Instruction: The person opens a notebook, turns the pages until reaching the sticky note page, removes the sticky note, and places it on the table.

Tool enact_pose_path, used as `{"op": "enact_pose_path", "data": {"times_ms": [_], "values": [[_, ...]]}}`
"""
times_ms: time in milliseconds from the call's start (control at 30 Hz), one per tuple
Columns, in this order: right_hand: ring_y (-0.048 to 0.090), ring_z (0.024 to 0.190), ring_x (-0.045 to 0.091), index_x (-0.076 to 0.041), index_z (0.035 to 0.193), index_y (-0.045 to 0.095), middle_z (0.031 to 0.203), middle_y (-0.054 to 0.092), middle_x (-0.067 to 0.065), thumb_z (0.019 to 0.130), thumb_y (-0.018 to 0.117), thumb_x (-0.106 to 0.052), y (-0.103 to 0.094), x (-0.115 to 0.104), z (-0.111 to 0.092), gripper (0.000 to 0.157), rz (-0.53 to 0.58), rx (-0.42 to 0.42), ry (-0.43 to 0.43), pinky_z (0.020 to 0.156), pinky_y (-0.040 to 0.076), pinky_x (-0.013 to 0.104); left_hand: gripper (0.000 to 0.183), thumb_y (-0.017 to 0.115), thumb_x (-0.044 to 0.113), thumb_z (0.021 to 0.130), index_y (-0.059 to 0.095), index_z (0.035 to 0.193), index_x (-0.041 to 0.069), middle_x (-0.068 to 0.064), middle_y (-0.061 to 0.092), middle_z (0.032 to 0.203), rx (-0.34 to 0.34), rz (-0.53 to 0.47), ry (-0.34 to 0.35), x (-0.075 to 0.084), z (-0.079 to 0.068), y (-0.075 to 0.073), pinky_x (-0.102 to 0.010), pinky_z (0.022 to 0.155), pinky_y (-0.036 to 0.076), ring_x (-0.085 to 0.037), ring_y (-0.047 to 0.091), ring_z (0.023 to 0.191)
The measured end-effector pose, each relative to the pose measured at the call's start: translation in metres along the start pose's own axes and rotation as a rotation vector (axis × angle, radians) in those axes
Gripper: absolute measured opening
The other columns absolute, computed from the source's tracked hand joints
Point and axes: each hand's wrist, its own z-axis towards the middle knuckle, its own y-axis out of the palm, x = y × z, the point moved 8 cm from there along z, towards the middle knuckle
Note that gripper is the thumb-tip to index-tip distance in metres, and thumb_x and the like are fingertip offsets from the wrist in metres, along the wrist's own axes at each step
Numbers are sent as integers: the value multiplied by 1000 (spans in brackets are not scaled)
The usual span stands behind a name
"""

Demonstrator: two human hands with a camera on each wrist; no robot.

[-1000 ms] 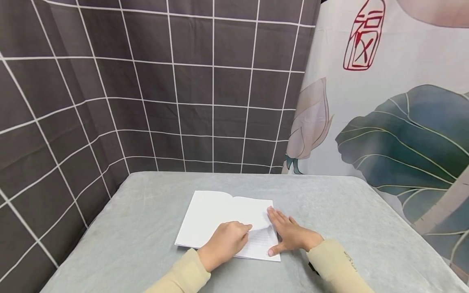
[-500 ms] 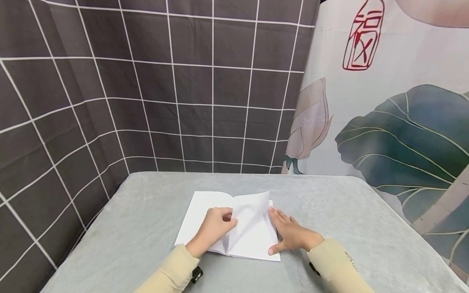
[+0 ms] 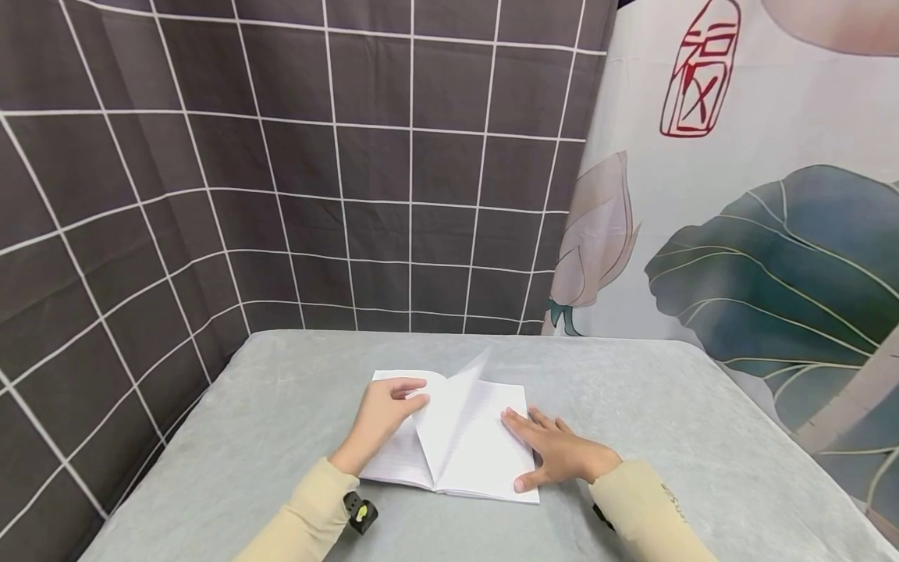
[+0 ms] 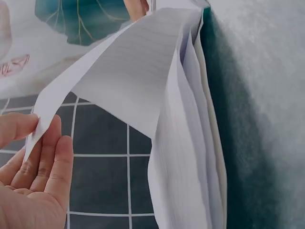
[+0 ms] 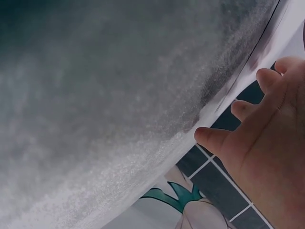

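Note:
An open notebook [image 3: 488,457] with white, faintly lined pages lies on the table. My left hand [image 3: 379,417], over its left side, pinches the edge of a lifted page [image 3: 444,425]. That page stands up from the spine and bends leftward, its far corner pointing upward. In the left wrist view, thumb and fingers of the left hand [image 4: 35,174] hold the edge of the curved sheet [image 4: 128,67], beside the stacked leaves. Spread out on the right page, my right hand [image 3: 558,451] has its fingertips and thumb near the outer edge. The right wrist view shows those fingers [image 5: 212,138] extended.
A grey cloth covers the table [image 3: 295,390]. Behind it hang a dark curtain [image 3: 365,164] with a white grid and a pale curtain [image 3: 646,195] printed with lotus shapes. A dark wrist device [image 3: 361,512] sits at the left sleeve.
The left hand has moved left, drawing a page up from the right side and over toward the left. The right hand has stayed on the notebook's right side, its fingertips slightly further onto the page.

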Motion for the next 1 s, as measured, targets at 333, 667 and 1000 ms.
{"op": "enact_pose_path", "data": {"times_ms": [333, 667, 1000], "values": [[9, 144, 49, -12, 152, 26, 159, 21, 12, 70, 76, -55, 1, 0, 1, 104, -11, -28, -34, 106, 9, 73, 24, 73, 15, 79, 74, 102, 5, -10, 75, 91, 23, -71, -93, -15, 4, -14, -29, 81, 51, -14, 68, 89], [8, 145, 46, -16, 152, 26, 160, 20, 10, 69, 75, -55, 3, 2, 1, 103, -28, -62, -7, 108, 10, 71, 23, 73, 16, 82, 74, 101, 4, -9, 74, 98, 5, -97, -155, -31, 2, -25, -26, 72, 49, -7, 61, 81], [7, 145, 47, -13, 151, 28, 160, 20, 11, 69, 76, -53, 3, 2, 0, 103, -16, -66, -6, 108, 9, 70, 25, 72, 13, 82, 72, 101, -3, -13, 73, 98, 8, -142, -218, -44, -3, -35, -25, 72, 51, -7, 61, 79]]}}
